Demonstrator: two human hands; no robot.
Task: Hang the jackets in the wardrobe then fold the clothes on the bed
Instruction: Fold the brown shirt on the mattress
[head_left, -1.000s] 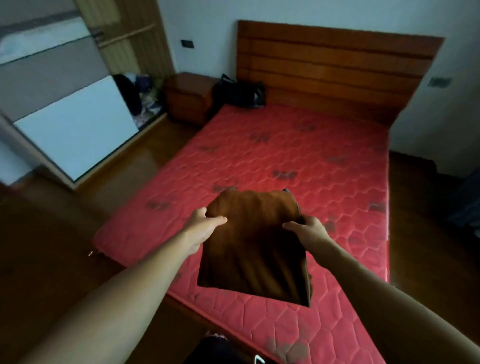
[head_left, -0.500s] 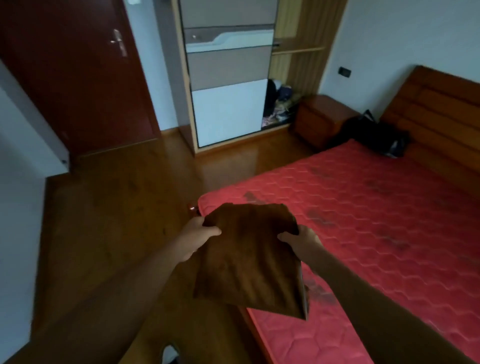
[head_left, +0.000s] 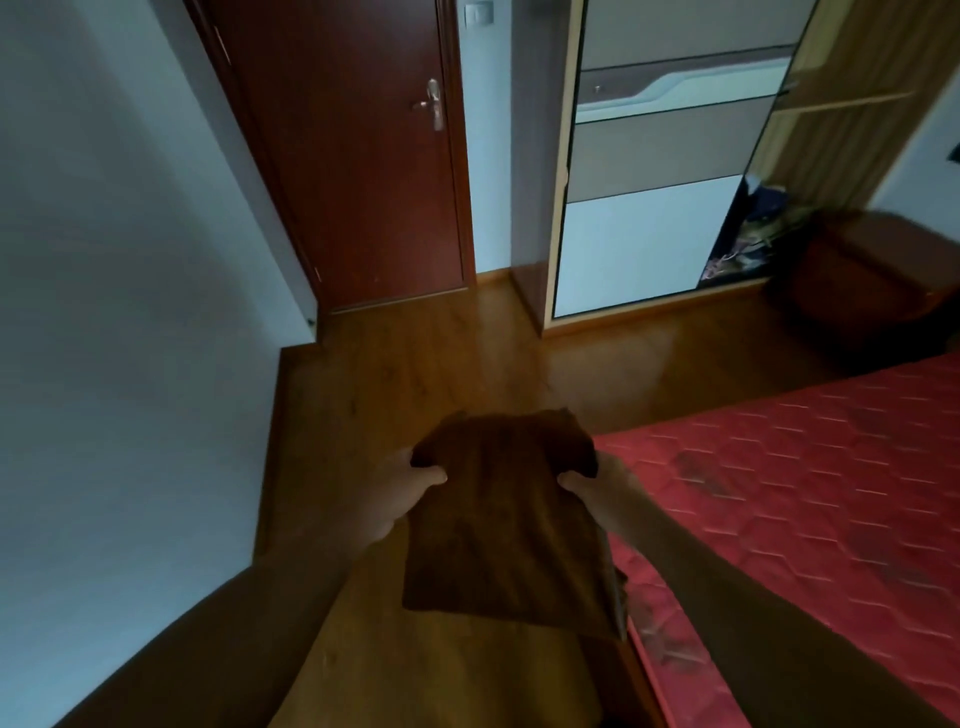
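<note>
The left hand (head_left: 410, 480) and right hand (head_left: 597, 483) each pinch the folded brown garment (head_left: 501, 519), keeping its folds flat beyond the bed's (head_left: 810, 467) corner.

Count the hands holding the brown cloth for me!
2. The left hand grips the cloth at its left edge, and the right hand grips its right edge.

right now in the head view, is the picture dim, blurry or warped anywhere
Head view: dim overall, so the brown garment gripped by the left hand and right hand shows little detail; the wide lens tilts the door and wardrobe edges; the red mattress looks smeared at lower right; a soft sheen lies on the floor.
</note>
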